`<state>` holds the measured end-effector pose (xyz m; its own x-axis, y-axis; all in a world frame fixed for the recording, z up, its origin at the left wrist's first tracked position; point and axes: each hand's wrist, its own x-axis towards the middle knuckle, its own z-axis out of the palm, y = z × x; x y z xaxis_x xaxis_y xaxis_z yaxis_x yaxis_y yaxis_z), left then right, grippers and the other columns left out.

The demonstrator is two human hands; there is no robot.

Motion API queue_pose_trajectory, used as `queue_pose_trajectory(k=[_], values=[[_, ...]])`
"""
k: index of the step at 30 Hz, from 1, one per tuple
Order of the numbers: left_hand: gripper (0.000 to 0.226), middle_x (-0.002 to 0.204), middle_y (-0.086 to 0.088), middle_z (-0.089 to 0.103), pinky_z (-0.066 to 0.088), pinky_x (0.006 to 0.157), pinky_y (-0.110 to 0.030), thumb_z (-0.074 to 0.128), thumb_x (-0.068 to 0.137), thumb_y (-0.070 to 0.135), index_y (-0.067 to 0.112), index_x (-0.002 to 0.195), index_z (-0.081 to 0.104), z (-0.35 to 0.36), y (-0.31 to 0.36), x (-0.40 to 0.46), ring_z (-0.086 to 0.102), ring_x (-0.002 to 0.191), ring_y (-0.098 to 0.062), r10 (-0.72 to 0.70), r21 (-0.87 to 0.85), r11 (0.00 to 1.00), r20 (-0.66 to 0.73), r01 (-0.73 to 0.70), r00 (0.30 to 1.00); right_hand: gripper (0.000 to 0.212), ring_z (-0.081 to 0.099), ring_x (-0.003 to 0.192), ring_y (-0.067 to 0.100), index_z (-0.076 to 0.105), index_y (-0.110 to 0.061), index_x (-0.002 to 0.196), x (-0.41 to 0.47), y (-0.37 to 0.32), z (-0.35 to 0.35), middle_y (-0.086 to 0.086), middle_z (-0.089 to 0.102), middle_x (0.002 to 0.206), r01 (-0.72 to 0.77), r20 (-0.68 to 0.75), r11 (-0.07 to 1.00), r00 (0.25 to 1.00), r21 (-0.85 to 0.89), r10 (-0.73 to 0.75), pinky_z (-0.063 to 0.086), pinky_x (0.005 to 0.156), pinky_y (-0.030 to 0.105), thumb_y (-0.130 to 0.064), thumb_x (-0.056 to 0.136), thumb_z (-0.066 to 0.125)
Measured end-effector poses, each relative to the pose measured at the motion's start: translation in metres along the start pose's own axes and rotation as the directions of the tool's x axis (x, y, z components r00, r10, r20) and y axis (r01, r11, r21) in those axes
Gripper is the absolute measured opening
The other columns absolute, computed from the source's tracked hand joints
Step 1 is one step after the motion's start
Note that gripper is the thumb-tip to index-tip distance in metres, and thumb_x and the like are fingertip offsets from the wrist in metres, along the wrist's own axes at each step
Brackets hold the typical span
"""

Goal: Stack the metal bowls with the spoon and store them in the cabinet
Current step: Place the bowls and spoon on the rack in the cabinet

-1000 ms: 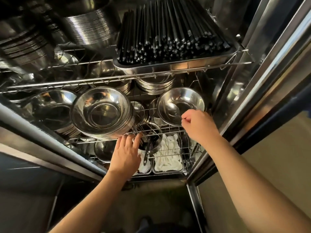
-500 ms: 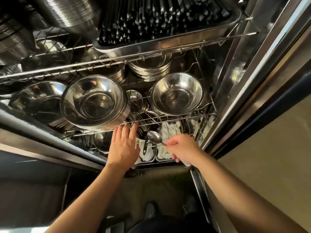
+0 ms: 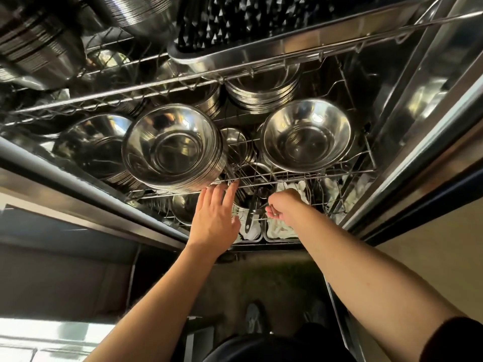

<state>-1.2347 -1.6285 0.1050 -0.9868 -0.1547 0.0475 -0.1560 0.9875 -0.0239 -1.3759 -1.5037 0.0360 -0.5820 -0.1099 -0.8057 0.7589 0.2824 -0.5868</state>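
Note:
A tall stack of metal bowls [image 3: 172,150] lies tilted on the cabinet's wire shelf [image 3: 326,173], mouths facing me. A second metal bowl stack [image 3: 307,137] sits to its right. My left hand [image 3: 217,218] is open, its fingertips touching the shelf's front wire just under the left stack. My right hand [image 3: 285,205] is closed in a pinch beside a metal utensil cup [image 3: 243,205] on the shelf below. The spoon is almost wholly hidden in that hand. A black-handled utensil [image 3: 249,218] sticks out of the cup.
Above hangs a steel tray of black chopsticks [image 3: 235,56] on an upper wire rack. More bowl stacks [image 3: 261,92] fill the back and the upper left [image 3: 39,48]. Trays of white cloths [image 3: 282,231] sit at the bottom. The cabinet's steel frame [image 3: 418,152] borders the right side.
My right hand left the right bowl stack with the spoon, came down, then moved left and up to the utensil cup. My left hand stayed on the shelf's edge.

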Motion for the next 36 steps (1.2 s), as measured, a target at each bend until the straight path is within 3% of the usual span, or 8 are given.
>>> queue_pose_trajectory(k=[3,7,12,18,22,30,33,36], values=[[0.085,0.136,-0.013,0.053,0.029,0.118,-0.051,0.069,0.082,0.033,0.012,0.153,0.029,-0.001,0.0,0.001,0.045,0.13,-0.032,-0.006,-0.012,1.0,0.017,0.006,1.0,0.015,0.046,0.041,0.02,0.057,0.001,0.091,0.01,-0.001,0.01,0.017,0.054,0.062,-0.009,-0.06,0.998,0.998,-0.056,0.006,0.049,0.035,0.025,0.014,0.093,0.05],[0.085,0.136,-0.013,0.053,0.028,0.119,-0.05,0.069,0.082,0.035,0.013,0.153,0.028,-0.003,-0.001,0.002,0.045,0.13,-0.032,-0.003,-0.01,1.0,0.032,0.003,0.999,0.008,0.059,0.061,0.027,0.063,-0.003,0.087,0.017,0.001,0.015,0.016,0.062,0.081,0.039,-0.057,0.99,0.997,-0.139,-0.047,0.06,0.068,0.034,0.004,0.09,0.065],[0.084,0.137,-0.011,0.051,0.028,0.119,-0.048,0.063,0.086,0.04,0.014,0.155,0.023,-0.007,-0.001,0.003,0.044,0.131,-0.03,-0.003,-0.005,1.0,0.067,0.004,0.998,0.013,0.074,0.074,0.031,0.071,0.005,0.103,0.014,0.003,0.016,0.019,0.074,0.09,0.059,-0.079,0.977,0.994,-0.207,-0.077,0.064,0.067,0.038,0.002,0.091,0.066],[0.081,0.14,-0.008,0.051,0.031,0.117,-0.042,0.06,0.089,0.047,0.019,0.155,0.024,-0.018,-0.004,0.009,0.043,0.133,-0.028,-0.007,-0.083,0.996,0.103,0.015,0.995,0.017,0.075,0.077,0.027,0.074,-0.01,0.104,-0.013,0.005,-0.012,0.01,0.075,0.095,0.211,0.016,0.85,0.972,-0.483,-0.232,0.064,0.066,0.032,-0.006,0.089,0.068],[0.071,0.148,-0.008,0.046,0.035,0.114,-0.04,0.058,0.09,0.048,0.021,0.152,0.035,-0.026,0.001,0.015,0.039,0.138,-0.028,-0.035,-0.215,0.975,0.112,0.059,0.993,0.016,0.075,0.071,0.028,0.074,-0.009,0.099,-0.041,0.01,-0.049,0.012,0.076,0.083,0.313,0.082,0.841,0.948,-0.441,-0.309,0.064,0.074,0.046,-0.018,0.086,0.073],[0.062,0.14,-0.007,0.052,0.046,0.103,-0.043,0.061,0.091,0.046,0.021,0.145,0.045,-0.045,0.042,0.051,0.05,0.128,-0.029,-0.02,-0.529,0.848,0.044,0.04,0.999,0.008,0.074,0.059,0.015,0.073,-0.026,0.084,-0.102,-0.012,-0.116,-0.005,0.075,0.068,0.477,-0.167,0.832,0.829,-0.283,-0.533,0.064,0.067,0.047,-0.034,0.085,0.072],[0.058,0.139,-0.006,0.051,0.043,0.106,-0.041,0.059,0.092,0.041,0.019,0.144,0.046,-0.048,0.056,0.07,0.046,0.127,-0.028,0.097,-0.46,0.881,-0.054,-0.111,0.994,0.009,0.074,0.076,0.022,0.069,-0.028,0.09,-0.107,-0.029,-0.126,-0.004,0.074,0.083,0.516,-0.278,0.8,0.755,-0.305,-0.593,0.063,0.074,0.048,-0.034,0.085,0.072],[0.05,0.137,-0.006,0.054,0.046,0.103,-0.04,0.053,0.094,0.038,0.02,0.141,0.05,-0.048,0.064,0.082,0.047,0.123,-0.027,0.253,-0.315,0.912,-0.068,-0.261,0.965,0.037,0.064,0.103,0.021,0.059,-0.025,0.12,-0.107,-0.044,-0.128,-0.001,0.063,0.118,0.474,-0.331,0.787,0.726,-0.395,-0.603,0.054,0.09,0.038,-0.035,0.087,0.071]])
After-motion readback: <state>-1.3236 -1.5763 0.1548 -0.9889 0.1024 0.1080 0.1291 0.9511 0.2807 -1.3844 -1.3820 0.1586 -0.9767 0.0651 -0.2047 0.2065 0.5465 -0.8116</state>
